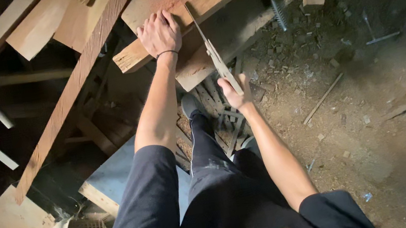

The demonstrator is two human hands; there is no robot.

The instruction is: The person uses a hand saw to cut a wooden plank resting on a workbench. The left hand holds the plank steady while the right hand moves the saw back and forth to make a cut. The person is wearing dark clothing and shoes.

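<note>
Nearest the camera, the right hand [235,91] is wrapping its fingers tightly round the pale wooden handle of a hand saw [211,51], whose thin blade is running up and away from the body, tilting slightly leftward, its long axis crossing the plank almost square. The far tip of the blade is meeting the top face of a thick, pale, sawdust-dusted wooden plank [196,9], which is lying diagonally, its near cut end pointing lower left and its far end rising to the upper right. The teeth are too thin to make out. A black shoe [190,105] is standing below on slatted scrap, partly hidden by the forearms. Just left of the blade, the left hand [160,32] is pressing flat, fingers spread, on the plank near its cut end. A long, narrow brown board [71,92] is leaning beside it. To the right, the sawdust-strewn dirt floor [381,116] is lying open; the left is crowded with dark timber, hard to read.
</note>
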